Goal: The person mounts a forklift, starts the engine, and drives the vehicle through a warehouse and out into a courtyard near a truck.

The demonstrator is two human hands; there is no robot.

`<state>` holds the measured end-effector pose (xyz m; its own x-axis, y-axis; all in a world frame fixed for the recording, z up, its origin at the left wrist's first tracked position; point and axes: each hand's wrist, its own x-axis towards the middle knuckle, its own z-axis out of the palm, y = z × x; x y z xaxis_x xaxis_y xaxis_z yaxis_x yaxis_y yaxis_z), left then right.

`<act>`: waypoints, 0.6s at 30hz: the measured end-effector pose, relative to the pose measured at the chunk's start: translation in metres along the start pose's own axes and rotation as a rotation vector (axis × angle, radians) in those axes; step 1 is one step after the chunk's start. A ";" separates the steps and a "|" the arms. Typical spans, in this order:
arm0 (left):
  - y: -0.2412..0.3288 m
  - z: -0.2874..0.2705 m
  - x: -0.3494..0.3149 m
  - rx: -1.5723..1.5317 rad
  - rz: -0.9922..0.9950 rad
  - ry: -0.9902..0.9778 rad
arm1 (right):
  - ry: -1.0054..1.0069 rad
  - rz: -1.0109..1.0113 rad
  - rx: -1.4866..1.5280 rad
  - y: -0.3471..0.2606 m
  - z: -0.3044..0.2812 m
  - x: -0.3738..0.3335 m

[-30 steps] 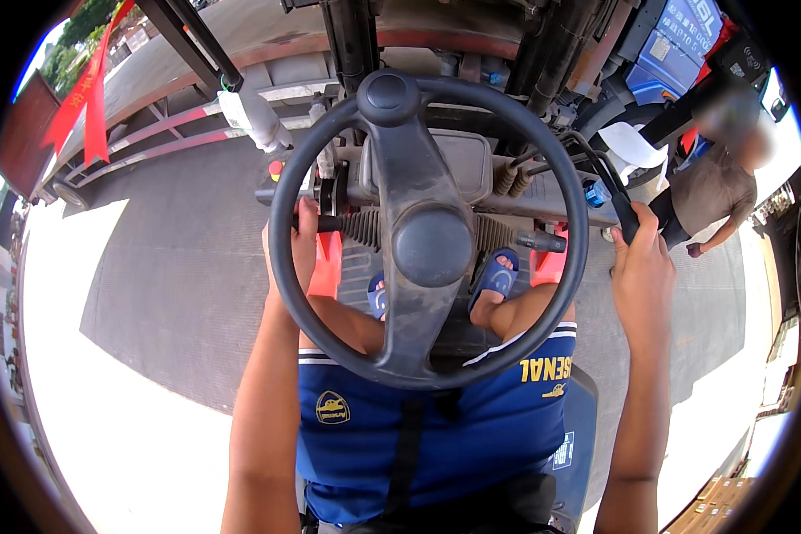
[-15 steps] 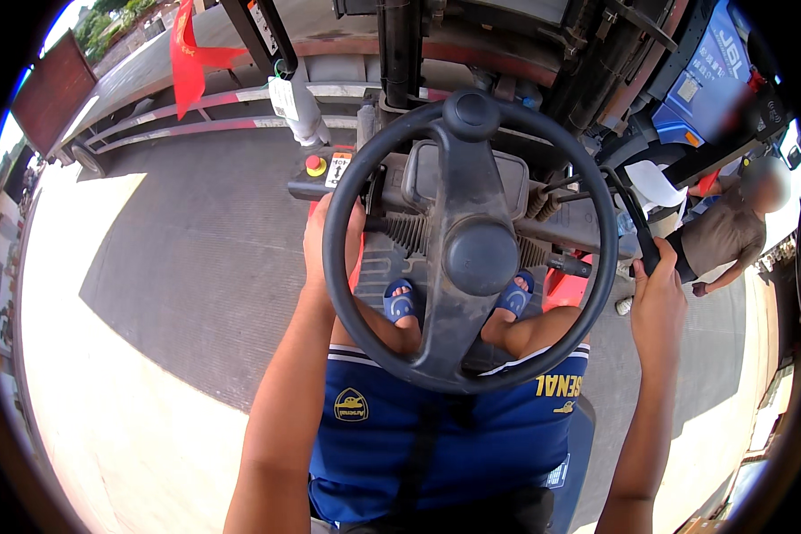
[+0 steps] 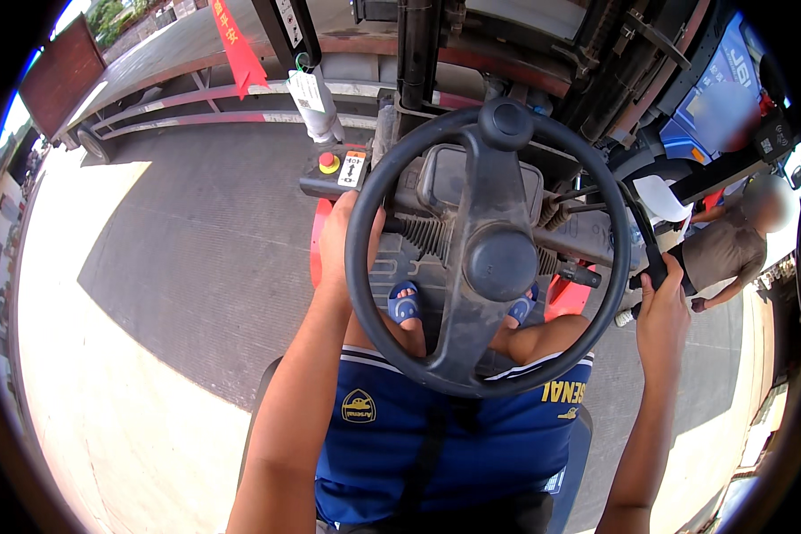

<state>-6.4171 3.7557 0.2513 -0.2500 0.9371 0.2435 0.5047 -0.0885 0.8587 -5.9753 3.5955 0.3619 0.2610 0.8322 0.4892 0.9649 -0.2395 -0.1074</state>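
Observation:
A black steering wheel (image 3: 500,392) with a round knob (image 3: 505,123) on its upper spoke stands before my lap. My left hand (image 3: 347,240) is behind its left rim, seemingly closed; the rim hides what its fingers are round. Just beyond that hand sits a dark control box (image 3: 325,185) with a red push button (image 3: 328,163) and an arrow label. To the right of the wheel, my right hand (image 3: 663,298) is closed round a black-handled lever (image 3: 653,254). My feet, in blue slippers (image 3: 405,303), rest on the floor plate below.
Dark mast uprights (image 3: 416,53) rise ahead, in front of a long flatbed trailer (image 3: 178,62). A red ribbon (image 3: 238,49) hangs at the left. A person in a brown shirt (image 3: 725,245) stands close on the right, near a blue vehicle (image 3: 716,89).
The view has shifted, so the wheel and control box appear farther right. The wheel's upper knob leans slightly more rightward. The ribbon has swung. Both hands keep their places.

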 end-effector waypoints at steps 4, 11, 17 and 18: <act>0.005 -0.003 -0.001 -0.002 -0.028 -0.007 | -0.027 0.018 -0.002 -0.006 -0.003 -0.001; 0.007 -0.002 -0.003 -0.008 -0.032 0.008 | 0.055 -0.264 -0.170 0.017 0.001 -0.027; -0.006 0.009 -0.021 -0.018 0.074 0.136 | 0.111 -0.412 0.185 -0.074 -0.043 0.003; -0.015 0.014 -0.029 -0.035 0.040 0.137 | 0.128 -0.532 0.244 -0.101 -0.050 0.015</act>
<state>-6.4062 3.7345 0.2253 -0.3417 0.8780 0.3353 0.4885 -0.1389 0.8615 -6.0706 3.6072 0.4230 -0.2510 0.7356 0.6292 0.9446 0.3282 -0.0068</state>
